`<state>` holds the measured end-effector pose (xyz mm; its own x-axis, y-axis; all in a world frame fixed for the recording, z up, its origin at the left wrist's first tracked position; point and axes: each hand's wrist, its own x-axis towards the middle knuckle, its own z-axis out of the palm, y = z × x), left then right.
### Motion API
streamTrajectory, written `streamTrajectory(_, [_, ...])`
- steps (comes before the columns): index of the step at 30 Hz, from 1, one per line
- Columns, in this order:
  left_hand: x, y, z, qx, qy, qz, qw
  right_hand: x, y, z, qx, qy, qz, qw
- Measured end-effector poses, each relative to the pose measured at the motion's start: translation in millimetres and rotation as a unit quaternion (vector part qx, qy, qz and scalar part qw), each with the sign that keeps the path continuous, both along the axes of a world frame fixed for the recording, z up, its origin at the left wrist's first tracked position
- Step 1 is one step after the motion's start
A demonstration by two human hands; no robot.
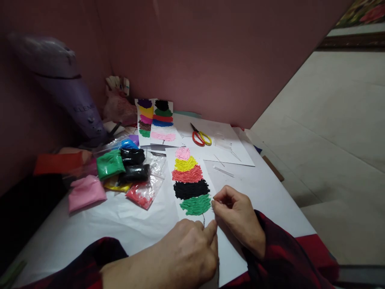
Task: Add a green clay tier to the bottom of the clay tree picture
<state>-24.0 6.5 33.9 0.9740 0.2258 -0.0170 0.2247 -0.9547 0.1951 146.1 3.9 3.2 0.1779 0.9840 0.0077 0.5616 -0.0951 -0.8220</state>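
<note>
A white card (208,176) of ridged, clay-like tiers (189,175) lies on the worktop (261,192), left hand (191,247) bent over its lower end, right hand (239,220) curled beside the green band (195,205) — each grip's hold can't be told.

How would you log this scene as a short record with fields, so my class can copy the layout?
Left hand: over the lower part of the banded card
Right hand: thumb and forefinger pinched beside the green band; anything held is too small to tell
Bands, top to bottom: pink, yellow, red, black, green
Clay packets: heaped left of the card, in several colours
Scissors: red and yellow handles, beyond the card
</note>
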Motion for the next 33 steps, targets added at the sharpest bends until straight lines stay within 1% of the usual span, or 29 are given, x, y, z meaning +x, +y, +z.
streamTrajectory(3, [0,0,0.3,-0.004,-0.006,-0.001,1.000,0,1,-0.1,0.001,-0.027,-0.020,0.999])
streamTrajectory(6, [1,1,1.0,-0.005,-0.001,-0.004,1.000,1,2,0.6,0.004,-0.033,-0.036,0.999])
streamTrajectory(12, [1,1,1.7,-0.012,0.025,-0.005,1.000,2,1,2.2,0.009,0.016,-0.052,0.998])
streamTrajectory(16, [1,1,0.1,-0.001,0.023,-0.008,1.000,1,-1,3.1,-0.001,0.053,-0.020,0.998])
streamTrajectory(20, [0,0,-3.0,0.009,-0.012,0.000,1.000,-1,-4,5.1,-0.017,0.082,0.022,0.996])
streamTrajectory(23, [0,-3,-8.3,0.041,-0.018,-0.009,0.999,-3,-4,6.3,-0.026,0.100,0.042,0.994])
streamTrajectory(28, [3,-8,-19.5,0.123,-0.017,-0.022,0.992,-6,-4,4.0,-0.028,0.096,0.052,0.994])
streamTrajectory(30, [4,-9,-21.0,0.132,-0.021,-0.016,0.991,-6,-4,2.5,-0.026,0.090,0.052,0.994])
streamTrajectory(33, [4,-10,-18.6,0.128,-0.020,-0.008,0.991,-7,-5,0.7,-0.026,0.082,0.053,0.995])
